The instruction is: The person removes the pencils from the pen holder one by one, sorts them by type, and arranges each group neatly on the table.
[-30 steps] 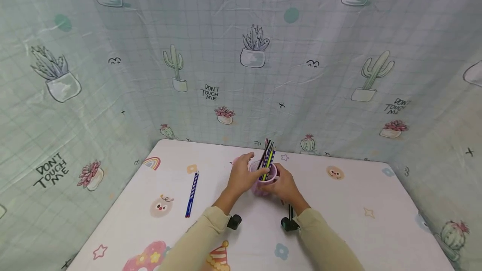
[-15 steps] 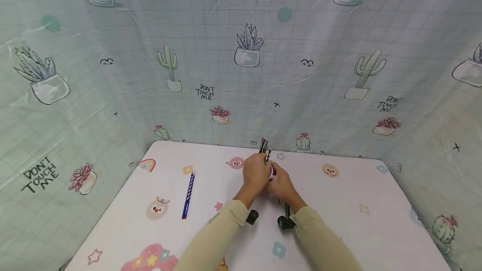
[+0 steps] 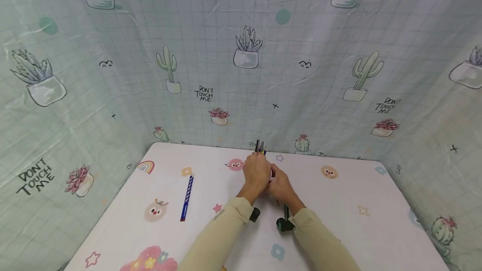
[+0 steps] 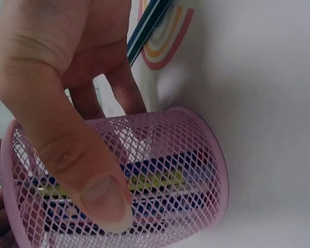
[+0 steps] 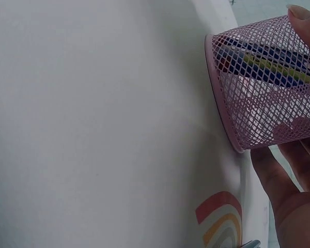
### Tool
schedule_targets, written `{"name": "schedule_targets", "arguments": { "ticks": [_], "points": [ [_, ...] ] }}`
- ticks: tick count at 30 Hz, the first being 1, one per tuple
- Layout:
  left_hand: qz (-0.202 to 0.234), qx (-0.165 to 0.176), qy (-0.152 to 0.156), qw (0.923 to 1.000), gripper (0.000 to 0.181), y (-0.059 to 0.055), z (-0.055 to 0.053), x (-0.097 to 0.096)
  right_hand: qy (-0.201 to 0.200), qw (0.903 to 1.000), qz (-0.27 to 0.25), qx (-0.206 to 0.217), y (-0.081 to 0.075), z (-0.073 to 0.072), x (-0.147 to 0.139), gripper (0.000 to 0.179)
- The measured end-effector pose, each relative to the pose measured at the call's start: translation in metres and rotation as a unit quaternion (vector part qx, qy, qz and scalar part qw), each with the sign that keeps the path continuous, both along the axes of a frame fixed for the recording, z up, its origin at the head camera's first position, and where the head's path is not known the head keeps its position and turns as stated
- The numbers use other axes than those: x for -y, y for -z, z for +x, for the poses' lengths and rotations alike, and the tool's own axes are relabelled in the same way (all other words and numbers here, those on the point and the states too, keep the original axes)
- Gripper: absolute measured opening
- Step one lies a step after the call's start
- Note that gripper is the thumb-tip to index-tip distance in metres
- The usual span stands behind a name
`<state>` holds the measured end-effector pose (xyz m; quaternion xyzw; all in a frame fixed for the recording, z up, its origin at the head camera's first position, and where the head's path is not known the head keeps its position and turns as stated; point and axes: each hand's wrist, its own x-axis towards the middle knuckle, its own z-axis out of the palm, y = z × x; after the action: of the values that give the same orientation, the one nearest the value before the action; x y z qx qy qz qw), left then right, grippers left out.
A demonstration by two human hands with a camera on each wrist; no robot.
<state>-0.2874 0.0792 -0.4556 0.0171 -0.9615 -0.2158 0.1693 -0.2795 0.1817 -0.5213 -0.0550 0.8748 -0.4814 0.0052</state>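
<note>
A pink mesh pencil holder (image 4: 196,139) stands between the two hands, almost fully hidden by them in the head view. Several pencils (image 3: 260,146), some patterned blue and one yellow-green, rise from its top and show through the mesh. My left hand (image 3: 257,175) grips the holder, thumb across the mesh and fingers on the other side, as the left wrist view shows. On the right side of the holder, my right hand (image 3: 283,186) holds it with curled fingers. The right wrist view shows the holder's base rim (image 5: 219,93) close to the tabletop.
Blue patterned pencils (image 3: 187,198) lie together on the white printed tabletop (image 3: 320,221), to the left. A dark striped rod (image 4: 149,28) lies by a printed rainbow. Black wrist cameras (image 3: 285,223) hang below the sleeves. A cactus-print curtain (image 3: 301,87) surrounds the table.
My left hand has gone from the holder's left side, fingers spread, to around its front, covering it. The right hand stays at the holder. The view has shifted slightly.
</note>
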Motion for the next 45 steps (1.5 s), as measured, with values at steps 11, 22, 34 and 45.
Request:
{"name": "schedule_targets", "arguments": {
  "ticks": [11, 22, 34, 45],
  "points": [
    [-0.054, -0.045, -0.007, 0.9975, 0.023, 0.004, 0.0, -0.002, 0.003, 0.9999, -0.014, 0.008, 0.0, 0.001, 0.002, 0.063],
    [-0.078, -0.082, 0.048, 0.9924, 0.021, -0.011, 0.002, 0.014, -0.008, 0.9996, -0.027, -0.002, -0.001, 0.001, -0.001, 0.069],
    [0.147, -0.12, 0.146, 0.971, 0.02, -0.053, -0.001, 0.049, -0.011, 0.9984, -0.055, 0.0, 0.003, 0.002, 0.0, 0.088],
    [0.273, -0.084, 0.16, 0.9449, 0.019, -0.078, -0.002, 0.085, -0.005, 0.9984, -0.054, 0.014, 0.0, 0.003, 0.002, 0.089]
  ]
}}
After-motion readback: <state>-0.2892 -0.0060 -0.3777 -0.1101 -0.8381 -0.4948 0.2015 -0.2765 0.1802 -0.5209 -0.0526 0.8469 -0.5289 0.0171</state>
